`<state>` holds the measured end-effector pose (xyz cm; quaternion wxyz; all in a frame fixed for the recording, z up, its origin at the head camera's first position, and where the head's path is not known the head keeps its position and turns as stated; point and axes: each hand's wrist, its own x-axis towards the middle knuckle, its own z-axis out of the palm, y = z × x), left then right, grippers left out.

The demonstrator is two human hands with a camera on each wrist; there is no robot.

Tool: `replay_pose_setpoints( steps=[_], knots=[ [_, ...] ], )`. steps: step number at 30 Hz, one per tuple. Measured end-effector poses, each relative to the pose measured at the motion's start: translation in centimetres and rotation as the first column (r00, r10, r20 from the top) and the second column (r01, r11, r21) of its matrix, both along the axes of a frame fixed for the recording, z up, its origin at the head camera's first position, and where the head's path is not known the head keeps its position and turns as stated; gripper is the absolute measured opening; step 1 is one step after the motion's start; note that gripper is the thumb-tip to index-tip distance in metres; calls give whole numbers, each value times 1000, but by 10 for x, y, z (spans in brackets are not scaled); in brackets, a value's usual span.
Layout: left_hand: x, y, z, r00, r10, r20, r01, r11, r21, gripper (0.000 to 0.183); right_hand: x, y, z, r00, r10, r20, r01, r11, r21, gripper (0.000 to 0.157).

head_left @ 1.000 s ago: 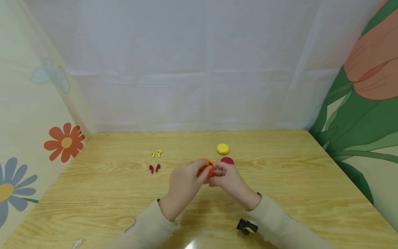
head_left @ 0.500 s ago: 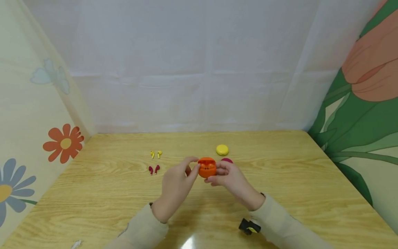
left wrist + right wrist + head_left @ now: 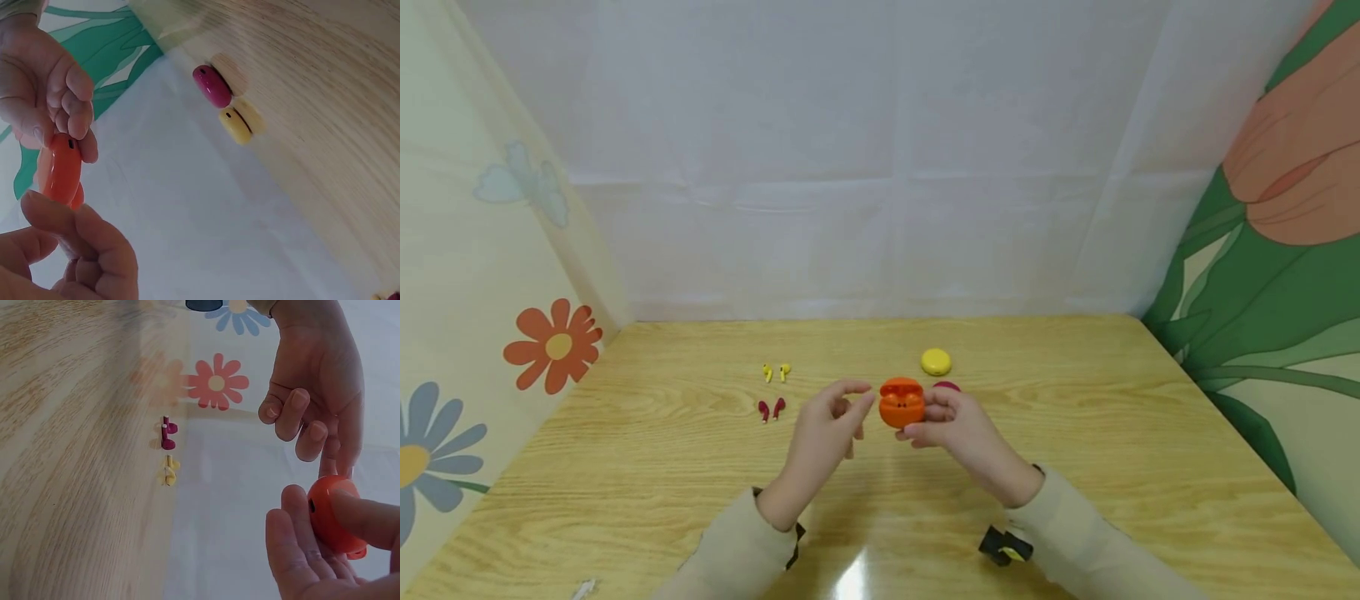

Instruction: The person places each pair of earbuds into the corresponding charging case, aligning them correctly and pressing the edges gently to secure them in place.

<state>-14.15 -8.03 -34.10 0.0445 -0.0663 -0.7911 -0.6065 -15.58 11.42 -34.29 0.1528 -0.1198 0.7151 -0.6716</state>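
Observation:
My right hand [image 3: 966, 437] holds an orange earbud charging case [image 3: 902, 410] above the table, thumb on one side and fingers on the other. Its lid is flipped up, and rounded orange shapes show inside. Just left of the case, my left hand [image 3: 818, 435] has its thumb and forefinger extended, with a small gap to the case in the head view and nothing between them. In the right wrist view the orange case [image 3: 334, 512] lies between the right thumb and fingers, the left fingertips close to its far edge.
A yellow case [image 3: 936, 362] and a partly hidden magenta case [image 3: 947, 386] stand behind the right hand. Yellow earbuds [image 3: 784, 372] and dark red earbuds [image 3: 778, 407] lie at the left. A black object [image 3: 1004, 546] is by the right sleeve.
The orange case has turned so its opened inside faces me. My left hand has let go of the case and drawn back to the left; my right hand keeps hold.

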Motion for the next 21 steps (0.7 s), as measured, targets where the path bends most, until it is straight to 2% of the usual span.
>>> replay_pose_setpoints(
  steps=[5,16,21],
  knots=[
    [-6,2,-1,996,-22,84,15,996,84,24,-1,1,-1,1000,-3,3,3,1000,-3,37],
    [-10,6,2,983,-84,166,57,985,161,37,-2,2,-1,1000,-9,16,9,1000,13,38],
    [-12,7,2,978,-91,186,58,983,176,39,-2,2,0,1000,-3,11,3,1000,18,38]
  ],
)
